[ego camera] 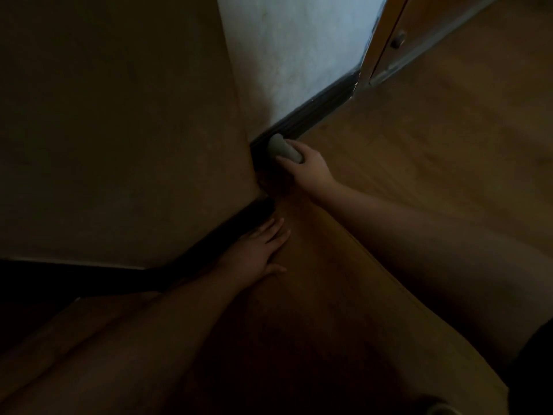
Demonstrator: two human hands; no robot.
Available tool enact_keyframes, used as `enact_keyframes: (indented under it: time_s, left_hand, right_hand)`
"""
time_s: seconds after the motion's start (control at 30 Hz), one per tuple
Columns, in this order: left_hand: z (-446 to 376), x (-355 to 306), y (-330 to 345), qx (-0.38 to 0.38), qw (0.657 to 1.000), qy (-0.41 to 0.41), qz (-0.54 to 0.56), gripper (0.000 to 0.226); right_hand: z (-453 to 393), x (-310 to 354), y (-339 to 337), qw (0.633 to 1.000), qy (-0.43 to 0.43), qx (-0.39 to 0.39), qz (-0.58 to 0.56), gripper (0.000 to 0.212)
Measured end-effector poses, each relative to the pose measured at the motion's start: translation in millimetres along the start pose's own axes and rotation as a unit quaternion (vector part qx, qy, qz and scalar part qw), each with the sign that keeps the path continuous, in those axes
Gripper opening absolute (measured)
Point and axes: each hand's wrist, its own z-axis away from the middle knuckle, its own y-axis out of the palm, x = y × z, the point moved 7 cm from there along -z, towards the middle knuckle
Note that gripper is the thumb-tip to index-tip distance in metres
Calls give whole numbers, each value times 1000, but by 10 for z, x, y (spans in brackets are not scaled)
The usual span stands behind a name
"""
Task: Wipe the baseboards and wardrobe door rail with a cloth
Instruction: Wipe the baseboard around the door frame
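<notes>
Wood-toned flooring (419, 163) fills the right half and lower centre of the frame, and it is the largest surface in view. A tan wall (119, 130) occupies the upper left; a pale wall (299, 49) stands at top centre. The two walls meet at an outward corner near the frame centre. A dark baseboard (314, 112) runs along the foot of the pale wall, from that corner up and right toward a wooden door frame (374, 49) at upper right. A second baseboard section (227, 232) runs down and left from the corner under the tan wall. Progress, as a judgement: wiping is under way at the corner end of the upper baseboard. No clean or dirty boundary is readable in this dim light, so completed length cannot be determined. The wardrobe door rail is not identifiable in view and is presumed outstanding. The left hand (254, 250) lies flat on the floor at lower centre, fingers straight, just beside the lower baseboard, holding nothing. The right hand (311, 166) grips a grey cloth (282, 149) at centre frame. The cloth is bunched into a short roll; its long axis runs upper left to lower right, and its upper-left end is pressed on the baseboard.
</notes>
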Motion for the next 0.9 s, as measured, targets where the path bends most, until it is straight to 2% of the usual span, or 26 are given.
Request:
enact_keyframes:
  time_s: [0.07, 0.13, 0.2, 0.3, 0.37, 0.43, 0.5, 0.57, 0.63, 0.7, 0.9]
  left_hand:
    - [-12, -9, -1, 8, 1000, -2, -16, 87]
    - [0, -14, -13, 12, 1000, -6, -15, 87]
    - [12, -19, -26, 14, 1000, -6, -8, 87]
    - [9, -28, -35, 19, 1000, 1, -16, 87]
    - [19, -36, -31, 20, 999, 3, -45, 87]
    - [36, -49, -21, 18, 995, 10, -99, 85]
    - [51, -67, -3, 11, 991, 20, -133, 82]
    - [61, -77, 12, 5, 990, 17, -141, 79]
    - [72, -83, 26, -2, 990, 9, -144, 75]
    - [76, -93, 36, -6, 988, 3, -157, 74]
    - [79, -99, 25, -11, 986, 9, -163, 73]
  right_hand:
    - [54, 85, 129, 995, -26, 74, 58, 49]
    - [95, 156, 225, 990, -24, 124, 60, 48]
    - [92, 196, 208, 989, -11, 143, 37, 49]
    - [39, 186, 93, 979, 3, 194, 63, 50]
    - [10, 157, -13, 977, 2, 202, 72, 47]
    - [-28, 80, -198, 990, 1, 141, 15, 42]
    - [-58, -101, -476, 997, 26, 21, -72, 41]
    - [-96, -308, -778, 986, 63, -111, -109, 46]
    - [-162, -447, -1057, 969, 90, -210, -92, 49]
    - [-263, -486, -1275, 961, 98, -251, -64, 51]
    - [-643, -354, -1776, 949, 79, -303, -45, 55]
